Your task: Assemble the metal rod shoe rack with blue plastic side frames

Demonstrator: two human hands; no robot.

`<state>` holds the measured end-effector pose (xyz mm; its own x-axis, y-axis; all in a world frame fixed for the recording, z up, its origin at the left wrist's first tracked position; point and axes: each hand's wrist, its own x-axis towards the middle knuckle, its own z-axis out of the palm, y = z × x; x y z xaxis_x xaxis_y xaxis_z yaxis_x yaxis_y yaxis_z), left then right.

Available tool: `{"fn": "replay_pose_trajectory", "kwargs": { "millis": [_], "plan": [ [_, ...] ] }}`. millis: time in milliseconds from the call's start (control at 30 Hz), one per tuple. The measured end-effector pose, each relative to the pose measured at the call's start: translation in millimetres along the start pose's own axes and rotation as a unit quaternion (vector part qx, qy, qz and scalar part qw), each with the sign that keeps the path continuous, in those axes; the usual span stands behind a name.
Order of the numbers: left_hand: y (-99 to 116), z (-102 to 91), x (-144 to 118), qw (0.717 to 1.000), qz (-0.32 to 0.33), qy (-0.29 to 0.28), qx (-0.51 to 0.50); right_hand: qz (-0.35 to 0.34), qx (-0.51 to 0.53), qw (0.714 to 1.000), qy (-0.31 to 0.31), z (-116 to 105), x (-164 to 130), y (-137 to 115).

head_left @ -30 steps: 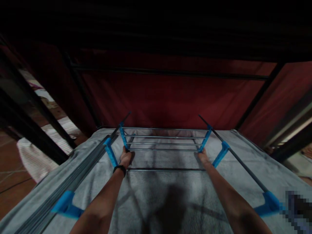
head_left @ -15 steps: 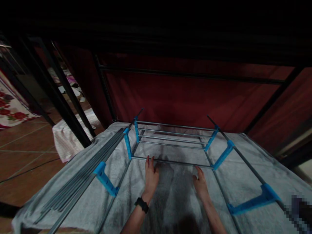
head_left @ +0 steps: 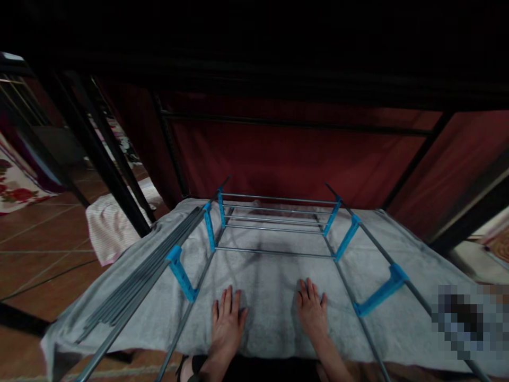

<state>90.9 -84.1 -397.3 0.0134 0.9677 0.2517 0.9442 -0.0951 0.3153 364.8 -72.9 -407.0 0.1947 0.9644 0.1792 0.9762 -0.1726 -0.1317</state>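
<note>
Both hands lie flat, palms down and fingers spread, on the grey cloth point(head_left: 274, 276) near its front edge: left hand point(head_left: 226, 323), right hand point(head_left: 312, 313). Each grip is open and holds nothing.

Judged from the layout, the rack frame point(head_left: 274, 233) is partly assembled. Five cross rods point(head_left: 274, 218) sit between the two side rails, carried by blue brackets point(head_left: 209, 231) toward the far end. The nearer brackets, one at left point(head_left: 181, 273) and one at right point(head_left: 377, 297), carry no rod, so that section appears unfinished.

A bundle of loose rods point(head_left: 139, 276) lies on the cloth along the left rail, apparently unfitted.

No container is visible. Beyond the frame hangs a red fabric panel point(head_left: 294, 159) on dark poles. A tiled floor point(head_left: 35, 254) lies at left.
</note>
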Motion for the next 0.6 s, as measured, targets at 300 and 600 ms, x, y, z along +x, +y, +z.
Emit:
{"fn": "replay_pose_trajectory", "kwargs": {
  "millis": [300,600],
  "plan": [
    [-9.4,1.5,-5.7,0.999,0.027,0.003,0.033,0.006,0.006,1.0,-0.001,-7.6,0.6,-2.9],
    [-47.7,-44.5,-69.0,0.99,0.086,-0.089,-0.071,-0.027,0.009,0.999,0.028,21.5,-2.2,22.5]
  ]
}}
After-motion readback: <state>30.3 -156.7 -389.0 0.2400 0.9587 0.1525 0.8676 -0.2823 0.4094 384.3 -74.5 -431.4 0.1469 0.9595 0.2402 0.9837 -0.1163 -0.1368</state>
